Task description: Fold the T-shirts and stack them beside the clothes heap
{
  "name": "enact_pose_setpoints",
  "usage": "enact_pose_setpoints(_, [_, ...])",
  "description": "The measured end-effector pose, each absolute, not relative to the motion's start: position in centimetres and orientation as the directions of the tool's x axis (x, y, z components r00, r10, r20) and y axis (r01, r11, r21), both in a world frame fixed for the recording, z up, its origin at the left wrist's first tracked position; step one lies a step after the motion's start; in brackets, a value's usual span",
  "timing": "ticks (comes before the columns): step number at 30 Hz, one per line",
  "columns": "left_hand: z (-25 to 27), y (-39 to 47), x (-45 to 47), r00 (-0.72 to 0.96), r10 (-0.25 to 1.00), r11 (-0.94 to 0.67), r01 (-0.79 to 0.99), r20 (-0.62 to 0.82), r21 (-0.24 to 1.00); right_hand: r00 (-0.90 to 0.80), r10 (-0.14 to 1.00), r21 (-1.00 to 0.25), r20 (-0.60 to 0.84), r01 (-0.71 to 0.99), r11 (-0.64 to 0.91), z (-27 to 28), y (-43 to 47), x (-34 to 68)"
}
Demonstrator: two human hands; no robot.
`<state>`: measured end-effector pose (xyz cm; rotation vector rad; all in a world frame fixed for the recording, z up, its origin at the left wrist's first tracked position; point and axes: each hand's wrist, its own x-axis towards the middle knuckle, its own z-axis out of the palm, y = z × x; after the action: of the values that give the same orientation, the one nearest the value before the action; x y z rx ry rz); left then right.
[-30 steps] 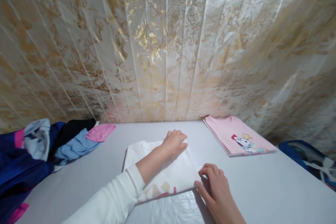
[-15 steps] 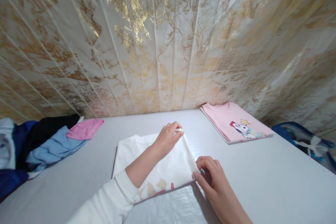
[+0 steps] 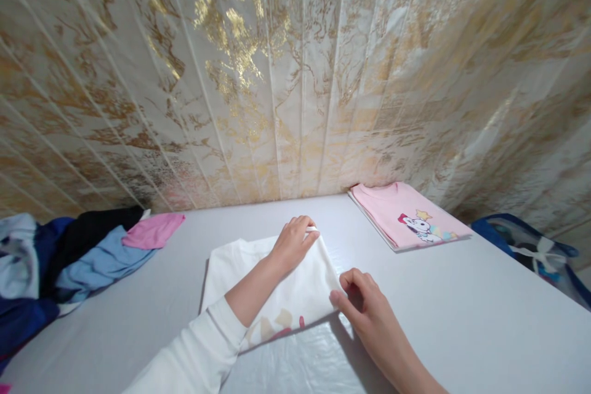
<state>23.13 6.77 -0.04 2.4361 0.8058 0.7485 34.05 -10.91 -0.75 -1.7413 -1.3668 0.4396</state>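
A white T-shirt [image 3: 258, 268] with beige and red print lies folded into a rough rectangle in front of me, a thin dark edge showing along its left side. My left hand [image 3: 294, 245] reaches across the shirt and pinches its far right corner between thumb and fingers. At the near right corner, my right hand [image 3: 364, 305] has its thumb on top of the fabric and its curled fingers against the right edge, closed on that edge. Part of the shirt is hidden beneath my left forearm.
A folded pink shirt [image 3: 383, 206] with a cartoon dog lies on other flat pieces at the back right of the white table [image 3: 443, 295]. Crumpled clothes [image 3: 99, 265] are heaped at left. A blue see-through bag [image 3: 503, 228] sits beyond the right edge. Behind hangs a gold-patterned curtain [image 3: 277, 92].
My right hand has shifted slightly left and up along the shirt's right edge, its thumb further over the fabric. My left hand keeps its hold at the far corner. The view has turned slightly.
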Motion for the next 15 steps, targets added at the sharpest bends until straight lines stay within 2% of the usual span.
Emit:
enact_pose_setpoints(5, [-0.3,6.9,23.1,0.669,0.656,-0.721,0.417,0.350,0.554,0.340,0.921,-0.869,0.190,0.495,-0.004,-0.6,-11.0,34.0])
enact_pose_setpoints(11, [-0.7,7.2,23.2,0.667,0.656,-0.728,0.432,0.354,0.533,0.221,0.969,-0.837,-0.111,0.504,-0.211,0.9,-10.6,35.0])
enact_pose_setpoints(15, [-0.7,7.2,23.3,0.659,0.663,-0.727,0.452,0.356,0.516,0.224,0.970,-0.827,-0.094,0.525,-0.201,1.3,-9.7,35.3])
